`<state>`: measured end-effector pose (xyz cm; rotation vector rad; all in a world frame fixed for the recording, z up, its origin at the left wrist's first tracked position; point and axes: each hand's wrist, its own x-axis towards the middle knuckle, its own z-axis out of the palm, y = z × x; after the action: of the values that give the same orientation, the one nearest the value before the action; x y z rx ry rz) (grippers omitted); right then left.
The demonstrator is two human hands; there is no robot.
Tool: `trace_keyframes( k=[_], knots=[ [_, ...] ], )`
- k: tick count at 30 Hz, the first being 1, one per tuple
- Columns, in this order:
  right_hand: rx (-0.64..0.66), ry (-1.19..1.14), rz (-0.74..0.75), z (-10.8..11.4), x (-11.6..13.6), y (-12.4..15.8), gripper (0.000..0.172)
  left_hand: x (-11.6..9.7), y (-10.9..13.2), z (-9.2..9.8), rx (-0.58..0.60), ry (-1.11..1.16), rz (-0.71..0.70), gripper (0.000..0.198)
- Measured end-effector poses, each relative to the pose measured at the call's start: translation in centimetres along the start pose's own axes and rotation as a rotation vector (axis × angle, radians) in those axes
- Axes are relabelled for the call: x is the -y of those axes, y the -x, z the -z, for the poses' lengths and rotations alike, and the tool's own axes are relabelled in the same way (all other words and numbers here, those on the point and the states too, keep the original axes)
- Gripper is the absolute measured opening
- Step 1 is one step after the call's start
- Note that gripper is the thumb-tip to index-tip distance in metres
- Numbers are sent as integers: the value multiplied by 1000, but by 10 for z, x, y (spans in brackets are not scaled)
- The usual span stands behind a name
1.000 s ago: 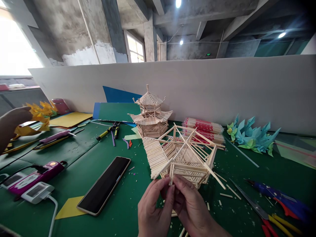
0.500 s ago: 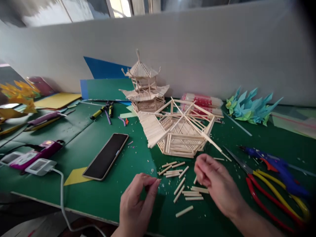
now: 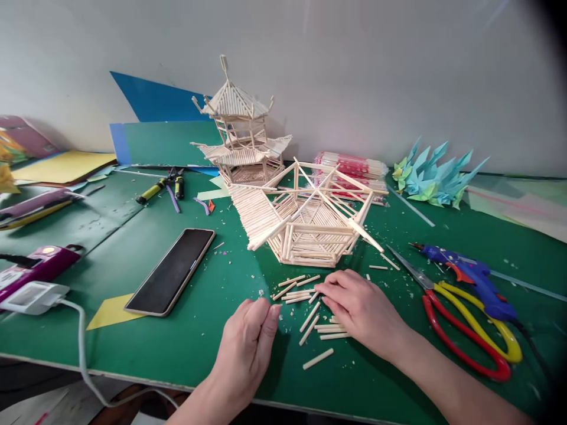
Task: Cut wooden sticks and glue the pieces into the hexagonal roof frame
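Note:
My right hand [image 3: 361, 310] reaches down among the short wooden sticks [image 3: 318, 359] lying loose on the green table, thumb and fingertips closing on one short wooden stick [image 3: 313, 297]. To its left, my left hand [image 3: 250, 336] is closed, thumb against the curled fingers; whatever it may hold is hidden. Just behind both hands stands a six-sided stick frame [image 3: 310, 245], one slanted roof panel [image 3: 254, 212] covered with sticks and the other sides open beams. Behind that rises a finished-looking pagoda model [image 3: 239, 130] of the same sticks.
Scissors [image 3: 443, 301] and a blue glue gun [image 3: 469, 274] lie at the right, before folded-paper leaves [image 3: 438, 177]. A phone [image 3: 172, 271], pliers [image 3: 162, 186] and a power strip [image 3: 39, 268] with a white cable are at the left. Packaged sticks [image 3: 349, 168] lie behind the frame.
My right hand has moved left and lowered onto the short sticks. My left hand has curled tighter. The camera view has tilted down and shifted to the right.

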<state>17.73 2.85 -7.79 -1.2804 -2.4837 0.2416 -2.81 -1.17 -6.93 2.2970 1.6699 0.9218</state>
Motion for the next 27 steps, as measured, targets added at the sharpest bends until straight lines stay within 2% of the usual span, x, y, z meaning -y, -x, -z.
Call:
trace_keyframes(
  k=[3,6,8,9,11,14,17,19,24,27],
  knots=[
    [43,124,39,1,2,-5,20,6,-3,1,61,-6,38,25],
    [94,207,90,8,2,-6,23,14,-4,3,55,-28,4,7],
    [131,244,114,12,2,-5,24,16,-6,6,1,-80,-56,21],
    [146,260,116,13,2,-5,25,16,-7,7,-27,-99,-83,21],
    [164,289,105,12,3,-5,25,11,-9,9,-74,-88,-132,5],
    [166,305,76,8,1,-6,24,-1,-10,7,-122,23,-192,26],
    [131,261,53,11,0,-6,17,-12,-7,-4,-117,151,-200,10],
    [71,137,12,18,3,-3,14,-18,-5,-13,-99,278,-168,19],
    [-132,-596,-268,27,24,7,8,-41,-10,-27,-18,741,115,20],
    [-225,-730,-335,19,38,13,12,-55,-15,-32,-40,1008,261,19]
  ],
)
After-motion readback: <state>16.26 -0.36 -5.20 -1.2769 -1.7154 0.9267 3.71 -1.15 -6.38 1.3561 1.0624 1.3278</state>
